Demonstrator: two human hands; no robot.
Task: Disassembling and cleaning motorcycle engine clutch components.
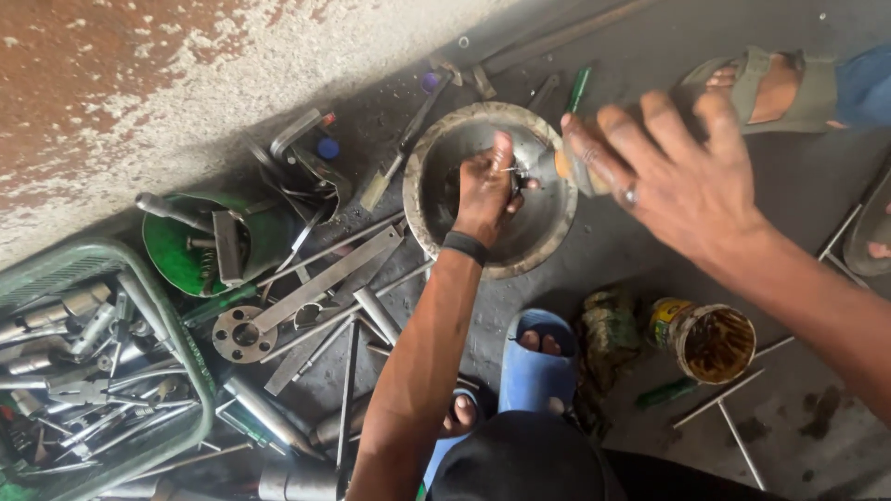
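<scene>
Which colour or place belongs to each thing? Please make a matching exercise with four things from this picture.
Things:
1. metal bowl
2. open tin
3. slipper
4. basket of tools

Descriptions:
A. blue, below the bowl
B. green, at the left edge
C. round and grey, with the left hand inside it
D. yellowish inside, on the floor at the right

Pairs: 1-C, 2-D, 3-A, 4-B
</scene>
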